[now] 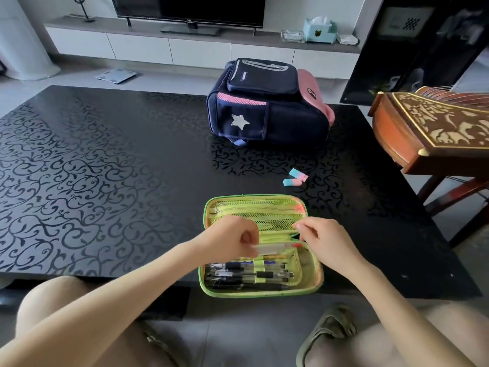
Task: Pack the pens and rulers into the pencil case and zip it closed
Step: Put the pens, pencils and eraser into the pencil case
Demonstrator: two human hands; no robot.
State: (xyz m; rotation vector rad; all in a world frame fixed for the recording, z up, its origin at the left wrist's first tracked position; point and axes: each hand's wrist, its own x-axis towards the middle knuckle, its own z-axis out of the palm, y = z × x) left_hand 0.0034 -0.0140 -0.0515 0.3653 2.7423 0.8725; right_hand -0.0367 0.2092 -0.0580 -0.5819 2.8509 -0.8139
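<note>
A: Case, where?
B: The green case (260, 293) is laid open on the black table (105, 154), at the near edge. The lid (254, 207) is folded back flat, and a mesh pocket is seen inside it.
A: Contents?
B: Several pens (251, 274) are packed lengthwise in the case's near half and tucked under a green band (260, 271). The count can't be told.
A: Ruler?
B: A clear ruler (277, 247) is held level over the middle of the case, just beyond the pens. Red is seen at its right end.
A: Hands?
B: The left hand (232, 239) is curled, with the ruler's left end pinched in its fingers. The right hand (325, 242) is placed at the ruler's right end with its fingers bent. It's blurred there, so whether the ruler is gripped can't be told.
A: Zip?
B: Not done, the case is wide open.
A: Around the case?
B: Two pink-and-blue erasers (295, 177) are left side by side just beyond the case. A navy-and-pink backpack (267, 107) with a star patch is set well beyond the case, at the table's far side. A carved wooden instrument (434, 123) is seen to the case's right, off the table. A TV (188, 9) and a tissue box (320, 30) are seen far beyond the case on a low cabinet. A scale (116, 75) is left on the floor, beyond the case to the left. A sandal (330, 332) is seen nearer than the case.
</note>
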